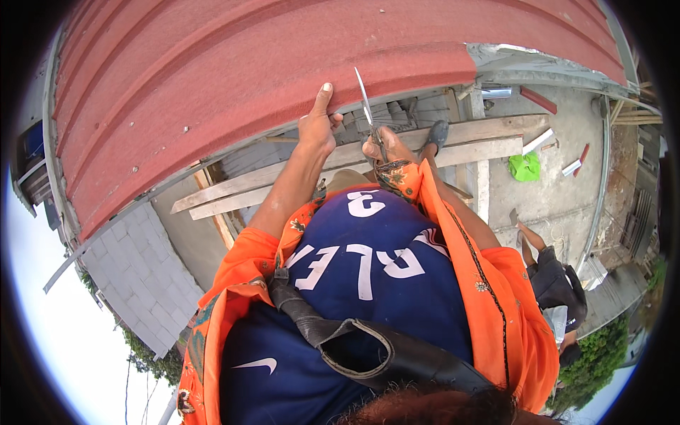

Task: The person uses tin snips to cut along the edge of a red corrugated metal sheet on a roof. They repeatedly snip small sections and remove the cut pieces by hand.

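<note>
My right hand (391, 146) is closed around the handles of metal snips (365, 101). Their long pale blades point up and away from me, beside the near edge of a red ribbed roofing sheet (234, 85). To the left, my left hand (319, 129) is at that same edge, with its thumb stretched over the red surface. Its other fingers are curled and partly hidden, so I cannot tell whether they grip the sheet. On the right, the sheet's edge gives way to a torn-looking grey strip (517, 60).
Two long wooden planks (453, 149) run across below my hands. Further down at right are a concrete floor (559, 188), a bright green bag (524, 166), red and white offcuts (582, 159) and a person in dark clothes (556, 283). A grey block wall (142, 269) stands at left.
</note>
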